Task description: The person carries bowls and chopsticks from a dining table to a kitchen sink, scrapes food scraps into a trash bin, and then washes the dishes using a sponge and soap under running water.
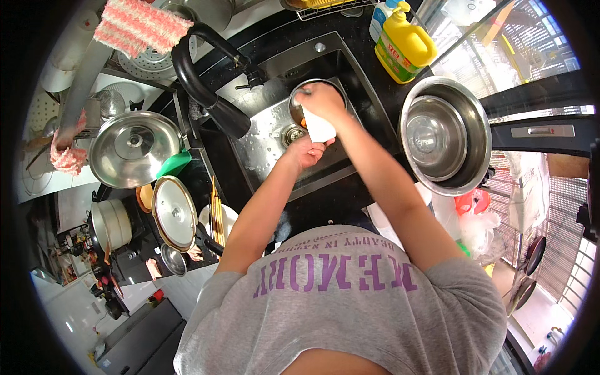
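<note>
A smooth white object (319, 127), its kind unclear, slants between my hands above the black-rimmed sink (313, 187). My left hand (307, 152) is curled around its lower end, with fingertips showing at the edge. Over its upper part lies my right hand (324, 101), slightly blurred. A small metallic part shows by the right fingers; whether they grip it is hard to tell. Beneath the right hand is a round metal bowl (293, 112) in the sink, partly hidden. Something small and orange (303, 123) shows at its lower side. The drain strainer (294, 135) lies beside the left hand.
A black faucet (201, 89) arches over the sink's left side. Nested steel basins (478, 154) stand at the right, a yellow pump bottle (408, 44) behind them. Steel lid (115, 159), green plastic piece (173, 164), glass lid (176, 213) and chopsticks (217, 211) are left.
</note>
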Motion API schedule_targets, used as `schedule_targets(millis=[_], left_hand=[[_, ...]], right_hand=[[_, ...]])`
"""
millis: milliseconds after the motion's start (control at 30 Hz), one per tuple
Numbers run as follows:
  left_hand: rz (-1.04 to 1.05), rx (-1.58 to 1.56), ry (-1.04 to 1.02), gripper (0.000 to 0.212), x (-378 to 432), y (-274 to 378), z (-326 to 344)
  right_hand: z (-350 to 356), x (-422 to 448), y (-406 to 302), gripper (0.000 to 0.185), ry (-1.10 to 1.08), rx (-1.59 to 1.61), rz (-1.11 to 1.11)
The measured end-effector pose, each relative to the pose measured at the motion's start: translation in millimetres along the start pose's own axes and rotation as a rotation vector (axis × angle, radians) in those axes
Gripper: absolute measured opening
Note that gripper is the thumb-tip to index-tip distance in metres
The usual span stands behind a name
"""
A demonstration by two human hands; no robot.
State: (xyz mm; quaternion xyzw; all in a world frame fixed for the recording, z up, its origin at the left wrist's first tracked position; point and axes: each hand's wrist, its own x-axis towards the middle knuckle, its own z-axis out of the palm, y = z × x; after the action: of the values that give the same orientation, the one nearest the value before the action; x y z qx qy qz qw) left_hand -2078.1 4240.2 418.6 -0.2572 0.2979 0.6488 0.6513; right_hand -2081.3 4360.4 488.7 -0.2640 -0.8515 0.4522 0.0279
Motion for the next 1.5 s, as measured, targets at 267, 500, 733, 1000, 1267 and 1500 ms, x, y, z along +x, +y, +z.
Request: schedule_targets(millis=[267, 500, 733, 1000, 1267, 1500], left_hand=[[-0.087, -0.086, -0.251, 0.021, -13.6, 8.4, -27.1], [0.116, -0.416, -0.100, 0.021, -23.2, -11.3, -56.6], [0.483, 0.183, 0.412, 0.030, -54.3, -41.2, -81.6], [0.831, 0.837, 0.891, 0.031, -127.3, -101.3, -94.2], [0.920, 1.304, 1.062, 0.025, -120.8, -110.3, -98.1], [0.812, 0.961, 0.807, 0.031, -208.1, -103.8, -102.5]], right_hand=[[10.4, -2.8, 37.2, 0.027, -0.256, 1.110, 0.244], [64.5, -78.0, 31.8, 0.023, -0.044, 0.791, 0.047], [81.7, -101.9, 77.1, 0.024, 0.384, 0.306, -0.027], [86.9, -115.6, 120.4, 0.038, 0.163, 0.459, 0.479], [98.8, -160.8, 70.9, 0.039, -0.323, 0.978, 0.639], [72.2, -160.5, 100.3, 0.028, -0.414, 0.763, 0.664]])
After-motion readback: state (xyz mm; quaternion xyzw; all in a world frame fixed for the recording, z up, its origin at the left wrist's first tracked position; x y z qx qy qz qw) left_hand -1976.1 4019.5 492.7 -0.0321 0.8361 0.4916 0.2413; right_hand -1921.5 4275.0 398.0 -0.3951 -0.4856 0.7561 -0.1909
